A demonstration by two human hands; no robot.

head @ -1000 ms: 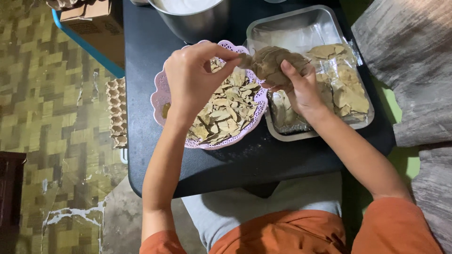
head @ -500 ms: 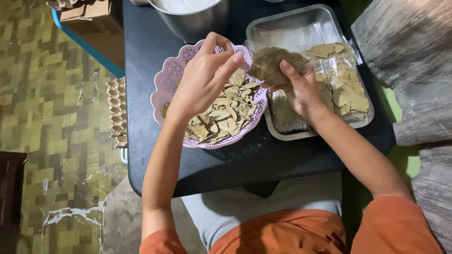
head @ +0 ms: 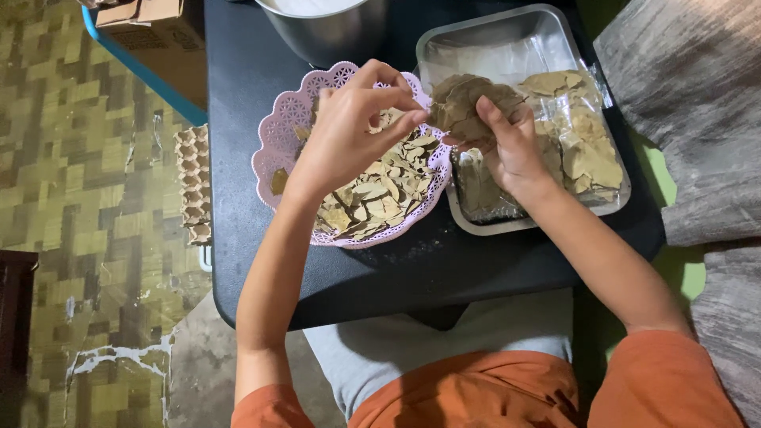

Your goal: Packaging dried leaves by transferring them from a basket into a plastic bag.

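Over a black counter (head: pixel 261 71), the right hand (head: pixel 511 150) clasps a bunch of dried leaves (head: pixel 468 103) above a metal tray (head: pixel 507 40). The left hand (head: pixel 349 131), fingertips pinched together, hovers over the pink lacy plate (head: pixel 277 135) of loose leaves, just left of the bunch and nearer it than anything else.

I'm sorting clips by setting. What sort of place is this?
Probably a home kitchen or food-prep corner: dried leaves on a pink plastic plate, a metal tray, a steel pot on a small black table, patterned floor.
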